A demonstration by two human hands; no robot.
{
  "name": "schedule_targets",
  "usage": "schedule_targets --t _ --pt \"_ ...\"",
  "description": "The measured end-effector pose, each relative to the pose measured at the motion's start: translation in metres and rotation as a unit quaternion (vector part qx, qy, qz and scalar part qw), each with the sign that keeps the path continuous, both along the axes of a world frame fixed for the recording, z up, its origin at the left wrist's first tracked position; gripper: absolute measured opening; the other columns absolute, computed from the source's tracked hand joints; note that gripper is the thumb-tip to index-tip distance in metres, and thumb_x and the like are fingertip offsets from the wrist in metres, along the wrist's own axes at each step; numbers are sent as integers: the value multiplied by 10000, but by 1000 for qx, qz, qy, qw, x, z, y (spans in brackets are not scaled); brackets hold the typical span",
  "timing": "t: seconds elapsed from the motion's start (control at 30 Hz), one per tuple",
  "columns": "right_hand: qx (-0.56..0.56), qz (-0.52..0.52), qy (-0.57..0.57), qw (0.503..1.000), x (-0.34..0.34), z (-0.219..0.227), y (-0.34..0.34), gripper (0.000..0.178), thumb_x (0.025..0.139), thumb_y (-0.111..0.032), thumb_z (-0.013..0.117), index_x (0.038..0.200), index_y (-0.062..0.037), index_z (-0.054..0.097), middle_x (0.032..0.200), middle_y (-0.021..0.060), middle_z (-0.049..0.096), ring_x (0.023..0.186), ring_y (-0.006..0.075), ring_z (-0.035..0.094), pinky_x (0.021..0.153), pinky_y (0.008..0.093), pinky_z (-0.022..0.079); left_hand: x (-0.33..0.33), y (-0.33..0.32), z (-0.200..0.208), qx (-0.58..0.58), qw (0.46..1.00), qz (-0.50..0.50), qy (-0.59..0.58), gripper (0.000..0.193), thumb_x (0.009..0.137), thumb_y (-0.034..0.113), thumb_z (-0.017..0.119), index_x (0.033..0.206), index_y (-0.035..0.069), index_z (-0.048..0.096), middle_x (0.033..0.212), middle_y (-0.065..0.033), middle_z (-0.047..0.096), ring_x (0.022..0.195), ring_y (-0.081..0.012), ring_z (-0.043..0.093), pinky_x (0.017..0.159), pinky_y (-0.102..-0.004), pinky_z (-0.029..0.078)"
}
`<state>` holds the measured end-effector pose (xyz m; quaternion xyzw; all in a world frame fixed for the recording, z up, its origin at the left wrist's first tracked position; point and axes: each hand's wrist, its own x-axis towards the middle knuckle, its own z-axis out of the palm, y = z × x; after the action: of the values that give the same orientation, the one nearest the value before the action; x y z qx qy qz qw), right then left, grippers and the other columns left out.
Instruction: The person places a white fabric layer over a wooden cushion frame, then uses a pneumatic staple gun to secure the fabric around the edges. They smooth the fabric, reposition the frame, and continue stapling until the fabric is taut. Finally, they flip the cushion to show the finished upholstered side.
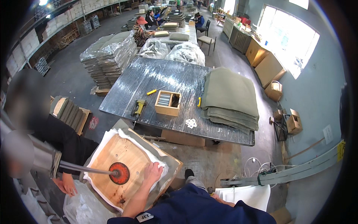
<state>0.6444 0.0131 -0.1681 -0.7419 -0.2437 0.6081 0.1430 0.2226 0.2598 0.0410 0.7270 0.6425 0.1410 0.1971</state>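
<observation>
A square wooden seat board [108, 153] lies at the lower left, with white padding [97, 146] wrapped around its edges. A red-orange round press disc [119, 173] on a metal rod bears on the board's middle. At the board's right edge, my left hand [153, 172] has its fingers curled onto the padding's border. Grey-green fabric [170, 168] shows under the padding. Low in the middle, my right hand [222, 200] is mostly hidden by my dark blue clothing. It is closed by a small yellowish object that I cannot make out.
Ahead stands a dark film-wrapped table [149, 80] with a nail gun [139, 107], a screwdriver [154, 90], a wooden box [168, 103] and stacked grey-green fabric [231, 93]. A co-worker's hands [67, 184] are beside clear plastic [84, 201] at left. White hoses [257, 166] lie right.
</observation>
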Motion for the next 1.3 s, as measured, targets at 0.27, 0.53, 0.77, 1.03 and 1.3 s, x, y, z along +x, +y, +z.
schedule_targets --t 0.27,0.53,0.77,1.03,1.3 --pt "48 -65 -19 997 -37 62 114 235 784 -46 674 1015 -27 633 794 108 680 627 224 665 570 384 547 7 -11 35 30 988 -93 123 475 884 465 673 1124 61 607 1033 -184 634 1007 -391 640 808 -503 526" --pt "94 -35 -65 993 -23 86 125 241 800 -53 661 1025 -24 583 697 104 629 535 212 625 487 371 518 27 -20 -4 104 986 -103 77 164 899 176 613 1019 66 630 969 -181 631 847 -368 676 710 -500 571" --pt "183 187 -95 961 -7 27 58 317 807 -178 730 1083 -33 671 897 118 717 854 253 702 764 382 548 19 5 -18 -31 997 -67 -11 246 979 241 548 955 34 680 938 -207 691 933 -393 685 795 -518 546" --pt "119 177 -80 974 -22 24 50 357 807 -207 742 1117 -42 678 944 124 726 915 256 695 810 377 534 77 4 141 51 879 -168 -444 221 1018 183 544 1009 -4 661 950 -171 712 887 -259 705 766 -347 521" --pt "150 174 -61 971 -27 25 66 397 808 -237 753 1151 -50 684 991 130 735 977 258 688 856 372 520 29 -6 48 16 982 -59 -181 320 899 300 641 1087 48 703 1029 -171 713 954 -355 687 856 -466 536"
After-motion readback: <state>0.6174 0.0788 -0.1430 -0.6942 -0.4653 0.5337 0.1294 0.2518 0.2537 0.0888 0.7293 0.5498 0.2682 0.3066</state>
